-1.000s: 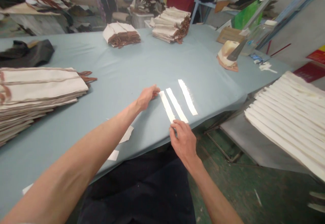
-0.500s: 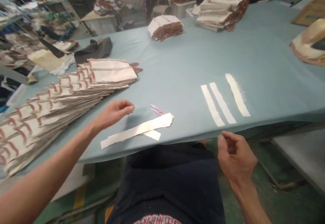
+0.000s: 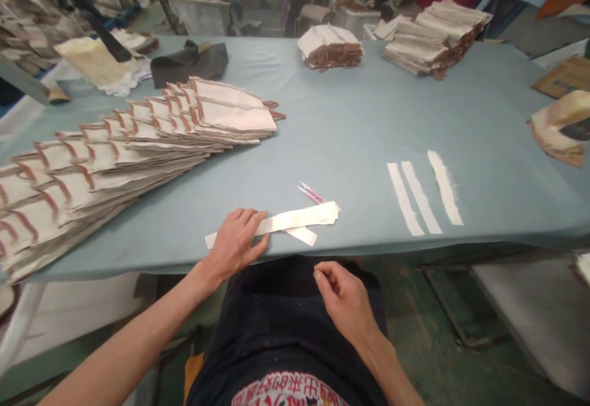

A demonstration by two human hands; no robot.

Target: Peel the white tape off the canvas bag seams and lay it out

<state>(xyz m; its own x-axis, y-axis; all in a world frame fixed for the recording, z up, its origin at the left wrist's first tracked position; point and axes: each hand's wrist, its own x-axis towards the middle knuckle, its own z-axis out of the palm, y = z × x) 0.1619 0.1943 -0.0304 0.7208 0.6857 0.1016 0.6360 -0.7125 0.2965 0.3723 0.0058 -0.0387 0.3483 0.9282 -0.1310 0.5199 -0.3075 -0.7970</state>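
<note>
My left hand [image 3: 237, 240] lies over a long cream fabric strip [image 3: 299, 217] near the table's front edge, its thumb apart from the fingers. A shorter strip end [image 3: 302, 235] sticks out from under it. Just behind lie small pink thread snips [image 3: 312, 193], partly covered by the strip. My right hand [image 3: 343, 292] hangs in front of the table edge, thumb and fingertips pressed together, with nothing visible between them. To the right, two pale strips [image 3: 405, 200] [image 3: 421, 197] and a frayed one [image 3: 445, 188] lie apart on the cloth.
A long fanned row of cream pieces with brown edges [image 3: 157, 126] covers the left of the blue-green table [image 3: 341, 117]. Two more stacks [image 3: 330, 46] [image 3: 436, 37] stand at the back. Dark fabric [image 3: 188, 65] lies back left, a cream and brown item [image 3: 560, 126] far right.
My left hand has come down and right onto the long strip. My right hand has moved left, toward the middle of my body. The view has shifted, and the strips lie as before.
</note>
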